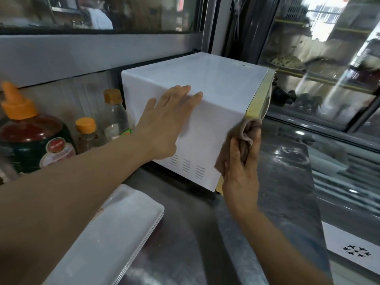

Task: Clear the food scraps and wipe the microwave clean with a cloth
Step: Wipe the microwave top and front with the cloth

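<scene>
Steel counter [277, 182] runs beneath everything, with a glass-fronted display case [320, 64] at its far right. On it sits a white microwave [205, 89], turned so its vented side panel faces the camera. A stack of white rectangular plates [107, 235] lies just in front, near the left forearm. Left of the microwave crowd a big dark sauce bottle [30, 138] with an orange nozzle, a clear bottle [115, 116] and a small orange-capped jar [86, 134]. The left hand [164, 124] presses flat, fingers straight, on the side panel's upper edge. The right hand [242, 167] grips a bunched brown cloth [248, 130] against the front corner.
</scene>
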Demonstrator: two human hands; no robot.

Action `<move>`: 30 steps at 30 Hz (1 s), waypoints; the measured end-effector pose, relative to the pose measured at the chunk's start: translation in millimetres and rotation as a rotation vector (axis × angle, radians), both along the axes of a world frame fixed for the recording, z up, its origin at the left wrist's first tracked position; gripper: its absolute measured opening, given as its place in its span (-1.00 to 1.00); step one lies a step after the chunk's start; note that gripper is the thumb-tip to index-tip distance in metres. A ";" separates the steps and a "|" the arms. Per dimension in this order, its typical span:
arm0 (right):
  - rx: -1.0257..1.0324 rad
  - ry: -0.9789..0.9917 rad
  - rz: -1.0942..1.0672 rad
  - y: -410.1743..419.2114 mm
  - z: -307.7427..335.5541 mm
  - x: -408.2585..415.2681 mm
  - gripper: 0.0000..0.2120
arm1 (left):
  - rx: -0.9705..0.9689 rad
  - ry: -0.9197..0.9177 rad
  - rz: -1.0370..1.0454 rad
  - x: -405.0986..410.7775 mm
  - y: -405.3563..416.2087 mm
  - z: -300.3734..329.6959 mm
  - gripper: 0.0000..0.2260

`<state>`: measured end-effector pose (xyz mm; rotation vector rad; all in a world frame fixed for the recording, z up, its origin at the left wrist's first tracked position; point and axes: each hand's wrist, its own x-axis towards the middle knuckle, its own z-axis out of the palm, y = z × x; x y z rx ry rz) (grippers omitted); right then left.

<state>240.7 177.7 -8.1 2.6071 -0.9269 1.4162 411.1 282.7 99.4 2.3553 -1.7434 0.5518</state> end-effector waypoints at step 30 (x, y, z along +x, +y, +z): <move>0.618 0.879 -0.011 31.9 -39.1 -44.4 -0.60 | 0.110 0.049 0.025 -2.5 1.2 8.4 0.13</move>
